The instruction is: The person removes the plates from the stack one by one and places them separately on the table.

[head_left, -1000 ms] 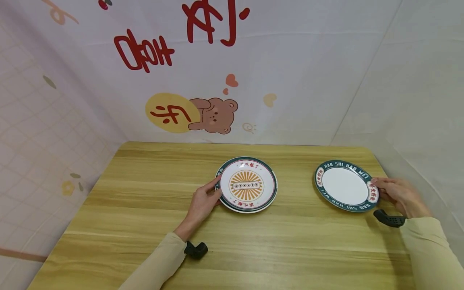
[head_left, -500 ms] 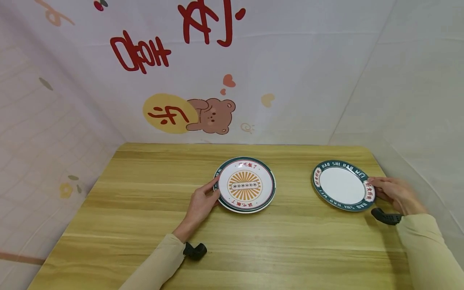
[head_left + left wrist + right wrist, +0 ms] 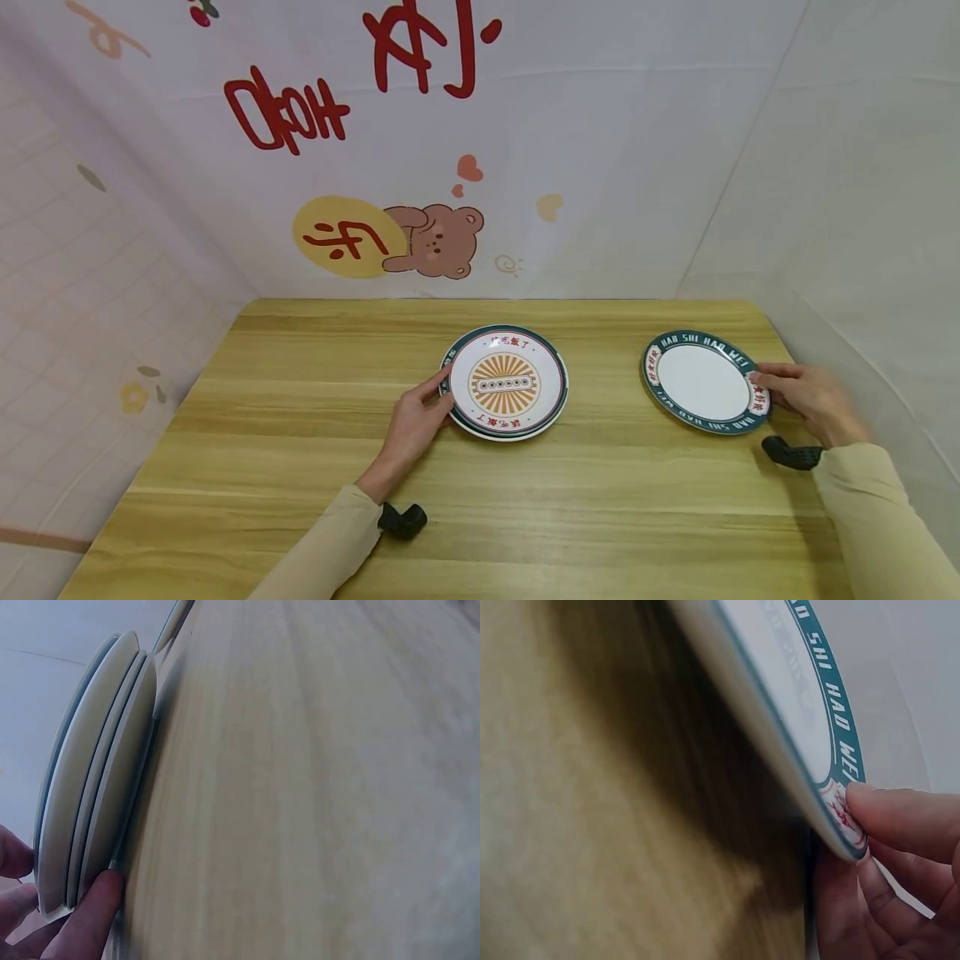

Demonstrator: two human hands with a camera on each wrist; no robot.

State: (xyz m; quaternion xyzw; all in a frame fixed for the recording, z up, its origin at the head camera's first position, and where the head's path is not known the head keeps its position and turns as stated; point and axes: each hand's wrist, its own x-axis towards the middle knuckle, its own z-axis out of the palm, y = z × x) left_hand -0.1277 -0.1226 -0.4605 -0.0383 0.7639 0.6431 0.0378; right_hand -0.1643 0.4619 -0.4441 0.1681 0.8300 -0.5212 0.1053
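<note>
A stack of several plates, the top one white with an orange sunburst and a green rim, is on the table left of the other plate. My left hand grips its left edge; in the left wrist view the thumb is on the upper side and fingers reach under the stacked plates. Farther right, my right hand pinches the right edge of a white plate with a lettered green rim. In the right wrist view the thumb presses on the rim and this plate tilts above its shadow.
The wooden table runs back to a white printed cloth wall with a bear drawing. Another cloth wall stands close beside my right hand. Black wrist-worn pieces show below both hands.
The head view has shifted slightly, so everything sits a little farther left. Both hands keep their hold on the plates, with little other visible movement.
</note>
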